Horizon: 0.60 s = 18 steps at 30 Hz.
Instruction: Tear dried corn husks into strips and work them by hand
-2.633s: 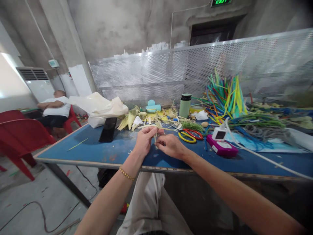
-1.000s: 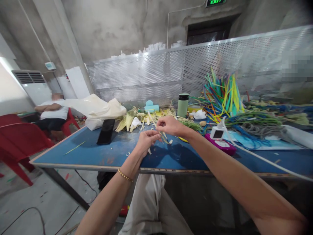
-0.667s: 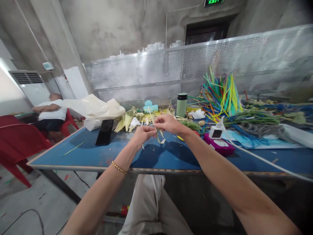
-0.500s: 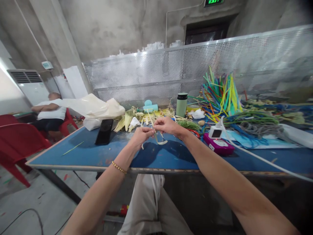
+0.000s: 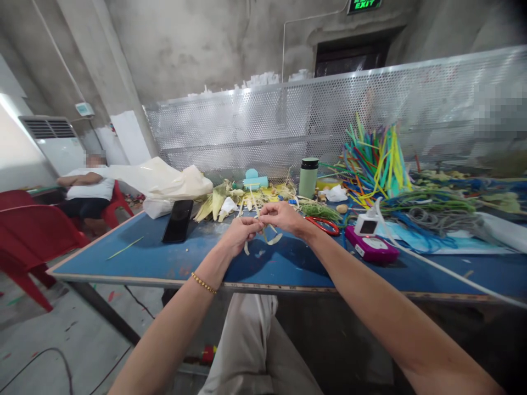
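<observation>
Pale, thin husk-like strips (image 5: 275,239) are pinched between my two hands above the blue table (image 5: 144,263). My left hand (image 5: 240,233) is closed, with thumb and forefinger on the strips and one end hanging below. Close against it, my right hand (image 5: 284,216) is also closed, its fingertips gripping the same strips. Narrow ends stick up above the fingers and a curled end droops under them. Just how the strips cross is hidden by my fingers. Behind my hands lie dry corn husks (image 5: 217,202) and a crumpled white tissue (image 5: 229,206).
Left of my hands lies a black phone (image 5: 178,221), near a plastic bag (image 5: 177,184). To the right are a green bottle (image 5: 308,178), red-handled scissors (image 5: 325,225), a purple box (image 5: 370,245), a white cable (image 5: 436,265) and colourful strips (image 5: 387,164). A seated person (image 5: 88,186) is far left.
Both hands stay together on the strips, with slight finger movement. The right fingers have shifted a little, and the whole view has moved slightly.
</observation>
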### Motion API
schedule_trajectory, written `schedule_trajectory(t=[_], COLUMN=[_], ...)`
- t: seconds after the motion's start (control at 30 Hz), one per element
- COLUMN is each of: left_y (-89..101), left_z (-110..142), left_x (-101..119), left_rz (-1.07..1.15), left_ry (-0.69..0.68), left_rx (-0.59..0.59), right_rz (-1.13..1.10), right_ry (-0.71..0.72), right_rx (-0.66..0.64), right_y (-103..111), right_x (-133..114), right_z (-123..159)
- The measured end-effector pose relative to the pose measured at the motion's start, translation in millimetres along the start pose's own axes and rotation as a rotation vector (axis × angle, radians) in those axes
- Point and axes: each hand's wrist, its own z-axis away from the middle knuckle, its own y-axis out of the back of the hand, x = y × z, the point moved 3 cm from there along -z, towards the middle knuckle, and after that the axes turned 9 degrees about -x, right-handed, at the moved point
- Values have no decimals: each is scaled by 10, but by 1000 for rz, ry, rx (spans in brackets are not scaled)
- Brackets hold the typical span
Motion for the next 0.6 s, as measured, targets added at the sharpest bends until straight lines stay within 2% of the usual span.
schedule_trajectory(t=[0.5, 0.6], left_y=[-3, 6], left_z=[-7, -1], left_x=[-39, -29], left_rz=[-28, -3], left_ry=[12, 11], left_rx=[2, 2], right_rz=[102, 31], right_ry=[6, -62], right_rx=[137, 80], right_y=[-64, -60], right_x=[55, 39], right_z=[-26, -6])
